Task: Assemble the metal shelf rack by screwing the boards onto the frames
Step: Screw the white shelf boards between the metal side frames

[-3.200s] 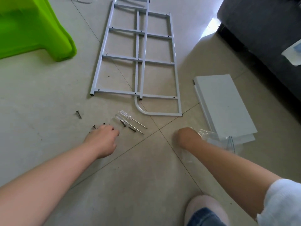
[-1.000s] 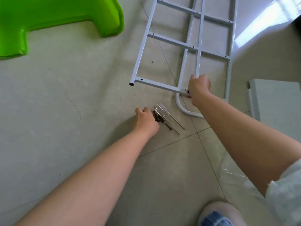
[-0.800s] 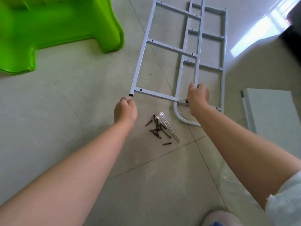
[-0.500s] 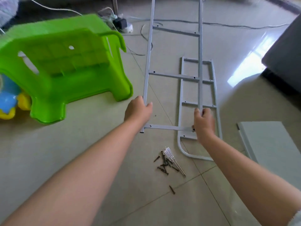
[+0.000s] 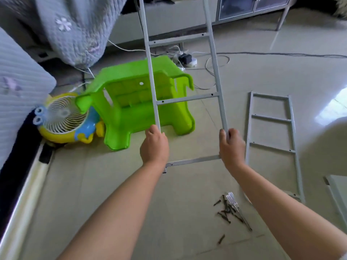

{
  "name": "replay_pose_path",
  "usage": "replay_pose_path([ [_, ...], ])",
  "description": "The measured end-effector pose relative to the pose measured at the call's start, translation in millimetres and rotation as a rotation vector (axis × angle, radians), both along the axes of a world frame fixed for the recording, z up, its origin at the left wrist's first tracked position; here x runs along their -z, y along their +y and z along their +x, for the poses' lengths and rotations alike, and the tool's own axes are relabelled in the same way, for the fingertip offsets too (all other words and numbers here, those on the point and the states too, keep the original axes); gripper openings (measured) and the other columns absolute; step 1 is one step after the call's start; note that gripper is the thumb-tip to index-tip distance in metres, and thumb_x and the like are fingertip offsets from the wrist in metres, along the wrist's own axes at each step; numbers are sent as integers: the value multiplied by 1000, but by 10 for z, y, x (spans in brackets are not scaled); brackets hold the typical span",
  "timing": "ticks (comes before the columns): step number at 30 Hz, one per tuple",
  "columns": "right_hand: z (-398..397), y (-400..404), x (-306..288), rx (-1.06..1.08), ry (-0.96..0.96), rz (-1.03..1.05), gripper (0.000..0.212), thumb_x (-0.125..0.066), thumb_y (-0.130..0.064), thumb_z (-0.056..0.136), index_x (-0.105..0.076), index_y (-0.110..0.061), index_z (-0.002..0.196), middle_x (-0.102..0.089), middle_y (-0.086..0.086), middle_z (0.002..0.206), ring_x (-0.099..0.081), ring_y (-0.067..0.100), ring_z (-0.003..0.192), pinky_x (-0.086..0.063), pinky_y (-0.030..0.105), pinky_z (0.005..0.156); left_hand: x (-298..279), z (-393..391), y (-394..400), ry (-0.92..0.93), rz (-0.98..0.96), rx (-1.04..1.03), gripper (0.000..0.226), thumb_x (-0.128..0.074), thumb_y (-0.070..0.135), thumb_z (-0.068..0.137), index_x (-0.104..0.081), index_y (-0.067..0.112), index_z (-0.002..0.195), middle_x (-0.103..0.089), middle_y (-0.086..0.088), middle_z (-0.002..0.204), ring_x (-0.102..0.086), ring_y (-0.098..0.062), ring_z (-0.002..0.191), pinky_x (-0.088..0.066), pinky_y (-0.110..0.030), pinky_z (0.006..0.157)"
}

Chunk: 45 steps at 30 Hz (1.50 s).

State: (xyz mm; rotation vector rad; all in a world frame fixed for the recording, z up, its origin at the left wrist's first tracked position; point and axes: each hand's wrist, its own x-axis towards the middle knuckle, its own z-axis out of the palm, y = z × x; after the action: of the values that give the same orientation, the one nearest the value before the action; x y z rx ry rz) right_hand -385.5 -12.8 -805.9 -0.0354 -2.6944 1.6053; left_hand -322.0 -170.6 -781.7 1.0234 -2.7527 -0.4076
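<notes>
Arms outstretched, a person holds a grey metal frame [image 5: 187, 99] upright off the tiled floor, left hand [image 5: 154, 146] and right hand [image 5: 231, 145] each wrapped around a side rail; a second frame [image 5: 272, 145], screws [image 5: 225, 212] and a board [image 5: 338, 192] lie nearby.

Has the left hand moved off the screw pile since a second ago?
Yes. The left hand has left the screws on the floor and now grips the left rail of the raised frame, above and farther away.

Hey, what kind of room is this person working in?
Most likely a home living room or bedroom floor: a quilted cover hangs at the left, a green plastic stool and a toy-like fan sit on floor tiles, with a low cabinet behind.
</notes>
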Motion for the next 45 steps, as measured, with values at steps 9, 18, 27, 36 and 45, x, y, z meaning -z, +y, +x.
replay_pose_path([
  [9,567,-711,377,-214,-106,53,18,-42,-22,96,-40,-9,85,-38,-3,62,-42,24,73,-29,31,61,568,711,-706,10,78,-104,44,-92,12,43,-53,1,59,-53,-11,48,-53,-22,29,-25,-15,24],
  [18,829,-782,862,-229,-289,112,22,-35,-24,98,-36,-7,84,-40,2,65,-44,26,68,-34,31,58,807,1038,-782,-297,-83,-37,38,-84,22,62,-56,1,78,-61,-11,69,-64,-20,51,-40,-20,35],
  [27,938,-745,1128,-584,-458,604,29,-40,-18,95,-34,-12,67,-51,11,84,-47,25,75,-36,26,63,1042,1247,-897,-624,93,-111,24,-46,10,91,-53,6,114,-60,-10,116,-58,-28,106,-39,-28,70],
  [36,738,-606,1062,-665,-511,431,25,-43,-32,95,-53,-10,92,-50,1,75,-48,22,78,-35,26,58,880,976,-617,-585,-52,76,25,-38,9,94,-55,2,110,-60,-18,114,-57,-36,106,-46,-35,78],
  [45,211,815,991,-431,-402,685,28,-40,-21,94,-57,-3,106,-60,17,109,-55,31,98,-40,30,74,822,354,685,-385,-83,642,24,-37,12,93,-51,6,112,-55,-14,116,-52,-33,106,-42,-35,74],
])
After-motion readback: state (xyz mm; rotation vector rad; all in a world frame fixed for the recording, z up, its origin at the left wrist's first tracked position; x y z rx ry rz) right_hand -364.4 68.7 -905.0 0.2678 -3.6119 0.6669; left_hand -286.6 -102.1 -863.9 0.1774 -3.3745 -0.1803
